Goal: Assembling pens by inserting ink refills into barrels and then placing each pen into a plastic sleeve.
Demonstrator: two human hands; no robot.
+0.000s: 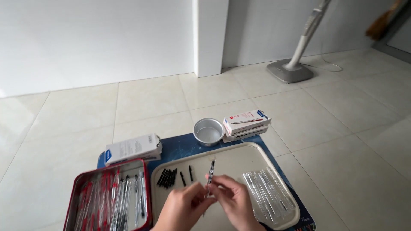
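Over a cream tray (pixel 239 150), my left hand (pixel 182 209) and my right hand (pixel 235 203) meet on one clear-barrelled pen (pixel 210 173), which points away from me. Both hands pinch its near end. On the tray lie several black pen caps (pixel 168 177) to the left and several clear pen barrels (pixel 267 192) to the right.
A red tin (pixel 147 188) at the left holds several pens. On the blue table stand a small metal bowl (pixel 208 131), a white box (pixel 132 148) and stacked white pen boxes (pixel 246 124). Beyond is a tiled floor with a floor cleaner (pixel 295 64) by the wall.
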